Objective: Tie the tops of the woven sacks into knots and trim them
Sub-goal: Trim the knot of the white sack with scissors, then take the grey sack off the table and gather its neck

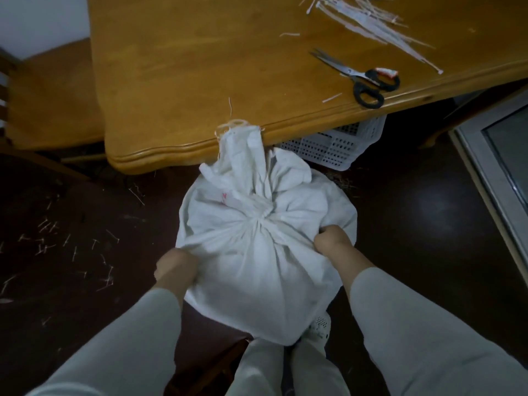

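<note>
A full white woven sack (pixel 257 270) stands on the dark floor in front of me, its top gathered into a knot (pixel 258 220). A loose tail of fabric with frayed threads (pixel 243 138) rises from the knot toward the table edge. My left hand (pixel 177 267) grips a fold of the sack on its left side. My right hand (pixel 333 241) clutches the fabric on its right side. Black-handled scissors (pixel 363 78) lie shut on the wooden table (pixel 200 67), far from both hands.
Cut white strips (pixel 371 21) are piled at the table's far right. A white perforated basket (pixel 337 144) sits under the table edge. A wooden chair (pixel 48 90) stands at left. Thread scraps (pixel 74 247) litter the floor. A framed panel (pixel 500 167) lies at right.
</note>
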### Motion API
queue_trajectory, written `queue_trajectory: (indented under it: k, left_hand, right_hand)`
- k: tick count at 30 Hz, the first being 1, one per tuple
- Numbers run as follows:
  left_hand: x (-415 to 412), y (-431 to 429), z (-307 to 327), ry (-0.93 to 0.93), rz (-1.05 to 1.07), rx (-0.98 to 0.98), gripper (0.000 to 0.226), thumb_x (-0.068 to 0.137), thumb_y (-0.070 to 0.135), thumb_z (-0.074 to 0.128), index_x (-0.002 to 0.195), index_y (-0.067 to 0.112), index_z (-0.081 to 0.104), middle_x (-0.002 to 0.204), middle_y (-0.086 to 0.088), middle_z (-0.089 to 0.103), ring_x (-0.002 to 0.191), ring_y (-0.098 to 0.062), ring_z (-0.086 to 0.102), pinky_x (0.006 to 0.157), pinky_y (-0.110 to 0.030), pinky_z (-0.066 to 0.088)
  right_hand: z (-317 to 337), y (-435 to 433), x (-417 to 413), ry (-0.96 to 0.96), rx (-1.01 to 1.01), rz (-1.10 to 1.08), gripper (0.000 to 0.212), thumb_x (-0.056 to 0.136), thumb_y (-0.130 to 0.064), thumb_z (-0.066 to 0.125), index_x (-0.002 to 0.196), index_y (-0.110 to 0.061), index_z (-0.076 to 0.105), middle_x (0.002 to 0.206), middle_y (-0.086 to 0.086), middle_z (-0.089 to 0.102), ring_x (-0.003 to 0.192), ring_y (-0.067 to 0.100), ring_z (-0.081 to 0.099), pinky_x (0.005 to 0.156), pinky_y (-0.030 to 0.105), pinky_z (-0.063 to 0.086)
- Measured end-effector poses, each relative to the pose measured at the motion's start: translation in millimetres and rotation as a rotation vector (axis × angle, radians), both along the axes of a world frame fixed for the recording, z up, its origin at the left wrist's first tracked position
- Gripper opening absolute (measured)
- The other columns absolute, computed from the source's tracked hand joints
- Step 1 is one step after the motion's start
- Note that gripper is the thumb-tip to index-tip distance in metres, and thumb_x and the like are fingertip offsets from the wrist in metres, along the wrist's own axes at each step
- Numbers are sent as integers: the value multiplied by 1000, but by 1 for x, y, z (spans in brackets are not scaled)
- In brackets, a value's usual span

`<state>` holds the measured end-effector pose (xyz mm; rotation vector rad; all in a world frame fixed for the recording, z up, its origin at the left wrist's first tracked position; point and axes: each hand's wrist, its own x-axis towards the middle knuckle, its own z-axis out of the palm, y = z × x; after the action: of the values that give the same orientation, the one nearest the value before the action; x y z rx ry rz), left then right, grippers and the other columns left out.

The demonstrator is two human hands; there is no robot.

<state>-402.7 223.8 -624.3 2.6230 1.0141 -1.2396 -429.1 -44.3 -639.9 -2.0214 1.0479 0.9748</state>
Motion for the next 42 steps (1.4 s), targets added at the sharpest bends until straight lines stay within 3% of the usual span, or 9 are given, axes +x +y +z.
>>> queue_trajectory:
  k: [7, 11, 15, 18, 22, 25, 32, 37, 42]
  left_hand:
    - [16, 19, -10, -55, 68, 47, 35, 95, 8, 44, 127, -6, 50, 128, -21, 54, 120, -36, 52, 98, -38, 42]
    - [12, 16, -4, -121, 203, 26, 43, 94, 20, 47, 130, -4, 49, 130, -22, 52, 121, -37, 50, 101, -42, 41]
    - [12, -2, 13, -179, 352, 2, 59, 91, 38, 40, 137, 3, 38, 138, -22, 40, 125, -39, 41, 106, -45, 35]
    - [13, -13, 26, -180, 287, -32, 63, 86, 48, 35, 136, 9, 40, 134, -18, 42, 125, -35, 39, 107, -46, 31]
    - [17, -34, 50, -256, 219, -110, 61, 89, 46, 39, 138, 8, 37, 139, -18, 35, 130, -35, 32, 109, -48, 28]
    - [19, -51, 76, -355, 116, -195, 61, 91, 46, 41, 139, 8, 36, 143, -18, 32, 133, -34, 27, 111, -47, 26]
    - [29, -95, 148, -552, -67, -271, 50, 89, 38, 46, 128, 7, 47, 136, -18, 40, 128, -36, 36, 108, -47, 32]
    - [39, -150, 195, -657, -169, -321, 46, 88, 38, 46, 122, 8, 54, 130, -18, 50, 122, -38, 44, 102, -47, 40]
    - [46, -238, 239, -705, -215, -379, 52, 89, 39, 47, 130, 8, 51, 131, -17, 53, 124, -36, 46, 103, -44, 41]
  right_hand:
    - [-2, 10, 6, 21, 33, 39, 22, 92, -13, 45, 101, -1, 61, 73, 6, 51, 64, 21, 49, 66, 30, 43]
    - [4, 22, 8, 110, 111, -3, 18, 94, -14, 40, 85, -5, 52, 78, 11, 50, 70, 25, 51, 67, 33, 48]
    - [12, 27, 9, 131, 156, -106, 20, 95, -14, 37, 87, -4, 53, 98, 19, 58, 100, 35, 60, 88, 41, 53]
    - [24, 25, 6, 89, 113, -63, 22, 96, -17, 38, 81, -6, 50, 81, 13, 51, 95, 30, 55, 97, 40, 49]
    - [42, 21, 11, 45, 46, 7, 26, 95, -13, 40, 70, -6, 45, 78, 10, 47, 66, 22, 44, 77, 30, 42]
    - [63, 17, 17, -61, 13, 48, 18, 94, -17, 45, 88, -2, 54, 97, 13, 52, 76, 23, 47, 70, 28, 40]
    - [141, -18, 24, -303, -32, 33, 35, 86, -7, 47, 56, -12, 31, 61, 4, 35, 55, 17, 36, 50, 26, 28]
    - [203, -64, 35, -436, -19, -1, 23, 91, -18, 54, 79, -3, 66, 83, 23, 61, 87, 32, 64, 78, 40, 53]
    - [256, -147, 42, -605, 7, 42, 34, 94, -30, 54, 120, -10, 64, 121, 11, 63, 110, 29, 58, 92, 37, 48]
